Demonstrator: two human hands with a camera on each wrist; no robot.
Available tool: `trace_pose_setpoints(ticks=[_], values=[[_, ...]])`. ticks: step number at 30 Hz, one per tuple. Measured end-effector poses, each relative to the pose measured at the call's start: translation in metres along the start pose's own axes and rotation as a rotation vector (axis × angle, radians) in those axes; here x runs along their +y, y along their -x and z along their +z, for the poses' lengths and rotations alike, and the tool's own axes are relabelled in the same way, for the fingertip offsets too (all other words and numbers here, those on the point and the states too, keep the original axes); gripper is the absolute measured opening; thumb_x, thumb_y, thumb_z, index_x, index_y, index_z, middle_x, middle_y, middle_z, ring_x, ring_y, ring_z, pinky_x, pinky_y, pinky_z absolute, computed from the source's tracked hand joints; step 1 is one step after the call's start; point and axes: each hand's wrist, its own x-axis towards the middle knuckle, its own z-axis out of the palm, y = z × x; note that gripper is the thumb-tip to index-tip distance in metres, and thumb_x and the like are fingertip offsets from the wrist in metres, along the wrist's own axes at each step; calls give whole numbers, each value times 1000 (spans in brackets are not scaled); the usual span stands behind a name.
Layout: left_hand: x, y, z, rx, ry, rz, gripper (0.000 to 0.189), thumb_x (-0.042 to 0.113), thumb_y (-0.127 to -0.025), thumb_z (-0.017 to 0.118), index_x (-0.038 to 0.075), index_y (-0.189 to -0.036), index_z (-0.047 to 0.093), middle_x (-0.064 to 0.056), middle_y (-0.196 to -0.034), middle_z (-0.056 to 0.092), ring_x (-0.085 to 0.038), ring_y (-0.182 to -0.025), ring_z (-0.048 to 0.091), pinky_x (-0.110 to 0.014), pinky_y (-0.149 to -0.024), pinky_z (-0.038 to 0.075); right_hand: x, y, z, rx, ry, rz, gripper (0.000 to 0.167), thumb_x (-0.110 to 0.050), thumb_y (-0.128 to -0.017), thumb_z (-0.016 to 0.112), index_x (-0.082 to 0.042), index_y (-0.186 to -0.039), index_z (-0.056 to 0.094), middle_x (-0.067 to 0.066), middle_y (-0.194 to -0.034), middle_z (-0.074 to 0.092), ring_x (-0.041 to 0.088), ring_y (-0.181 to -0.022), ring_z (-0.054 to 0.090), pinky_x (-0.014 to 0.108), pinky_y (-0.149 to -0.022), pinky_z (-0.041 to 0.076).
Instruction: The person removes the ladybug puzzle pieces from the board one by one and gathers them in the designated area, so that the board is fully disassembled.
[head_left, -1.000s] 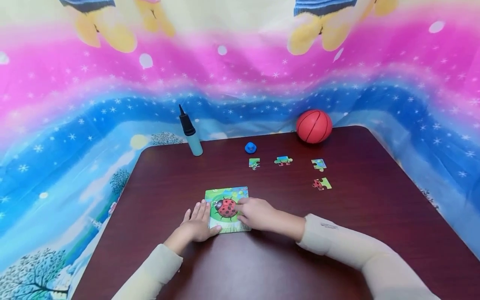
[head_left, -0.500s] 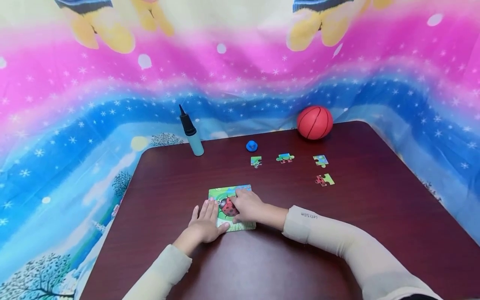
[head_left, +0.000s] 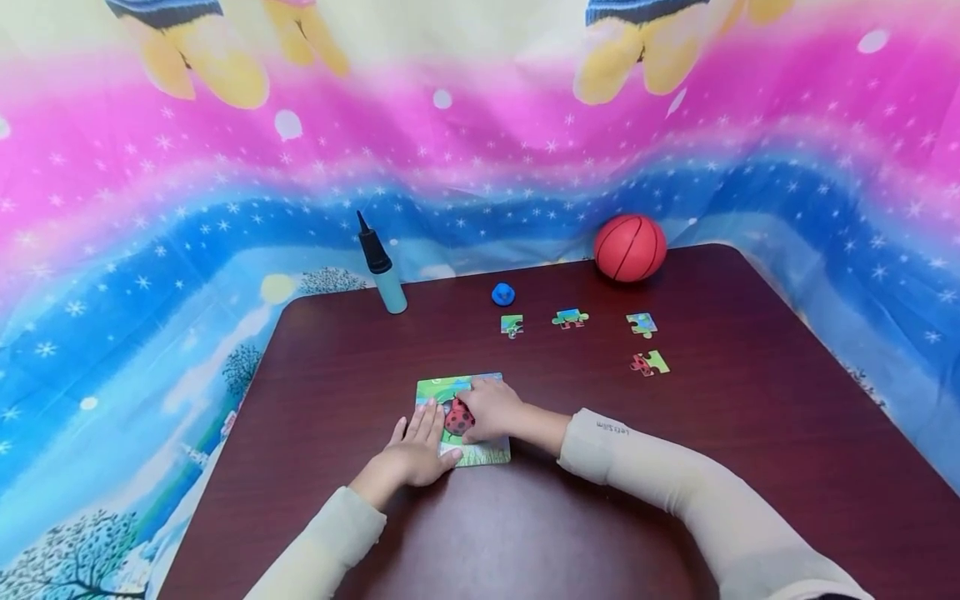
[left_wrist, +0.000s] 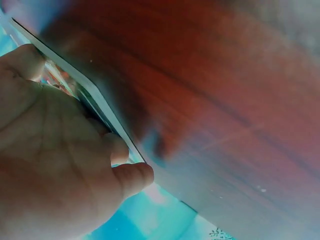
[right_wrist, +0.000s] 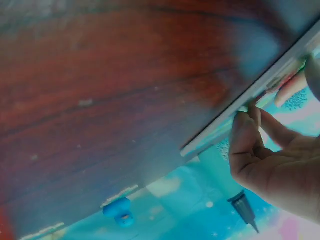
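Note:
A square jigsaw puzzle (head_left: 487, 454) with a red ladybug picture lies flat on the table. My left hand (head_left: 417, 451) rests on its left side with the fingers straight, the thumb near the front edge. On the right part, my right hand (head_left: 495, 409) bends over the picture and covers it. The right wrist view shows the curled fingers (right_wrist: 242, 142) pinching at a puzzle piece on the surface; the piece is mostly hidden. In the left wrist view the puzzle's edge (left_wrist: 102, 102) runs past my left hand.
Loose puzzle pieces lie farther back: one green (head_left: 512, 325), one blue-green (head_left: 571, 318), one blue (head_left: 642, 324) and one red-green (head_left: 649, 362). Behind them are a small blue toy (head_left: 503, 294) and a red ball (head_left: 630, 248). A teal hand pump (head_left: 390, 289) stands at the back left.
My left hand has slid a little right, farther over the puzzle. My right hand has moved slightly up and left over the ladybug, hiding more of it. The loose pieces stay put.

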Motion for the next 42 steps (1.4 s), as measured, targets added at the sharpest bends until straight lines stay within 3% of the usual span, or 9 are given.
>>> trace_pose_setpoints(ticks=[5, 11, 19, 27, 33, 42], values=[[1, 0, -4, -6, -12, -16, 84, 63, -94, 28, 12, -151, -7, -4, -156, -20, -23, -142, -18, -49, -113, -7, 2, -9, 0, 40, -95, 44, 50, -43, -70, 79, -16, -108, 61, 2, -98, 53, 19, -89, 50, 34, -72, 46], [3, 2, -5, -23, 4, -25, 83, 62, -95, 28, 12, -151, -7, -4, -156, -19, -23, -142, -18, -49, -113, -7, 0, -11, 3, 62, -149, 60, 49, -44, -72, 78, -13, -103, 55, 0, -94, 55, 18, -87, 54, 35, -72, 49], [2, 1, -2, -14, 13, -34, 83, 62, -95, 27, 12, -151, -8, -4, -156, -20, -23, -142, -19, -49, -113, -8, -5, -11, -2, 101, -154, 32, 46, -31, -71, 82, -15, -93, 46, -1, -74, 58, 14, -67, 55, 31, -55, 45], [2, -4, 6, 6, 4, -59, 73, 58, -98, 15, 15, -151, -11, -2, -154, -24, -22, -140, -22, -49, -111, -12, -9, -9, -4, 111, -104, 32, 44, -30, -72, 81, -15, -92, 45, -2, -73, 57, 14, -66, 55, 31, -55, 45], [6, -7, 8, 1, -13, -99, 71, 56, -98, 17, 16, -151, -9, -1, -154, -23, -22, -140, -23, -50, -112, -11, -8, -9, -1, 117, -97, 25, 45, -31, -72, 82, -14, -94, 45, -3, -72, 57, 13, -65, 55, 31, -55, 46], [8, -9, 7, 4, -17, -99, 71, 54, -99, 18, 13, -151, -7, -4, -155, -21, -23, -141, -21, -50, -111, -11, -6, -9, -2, 218, -74, -35, 43, -26, -68, 85, -15, -87, 48, -3, -78, 55, 14, -71, 57, 34, -56, 47]])
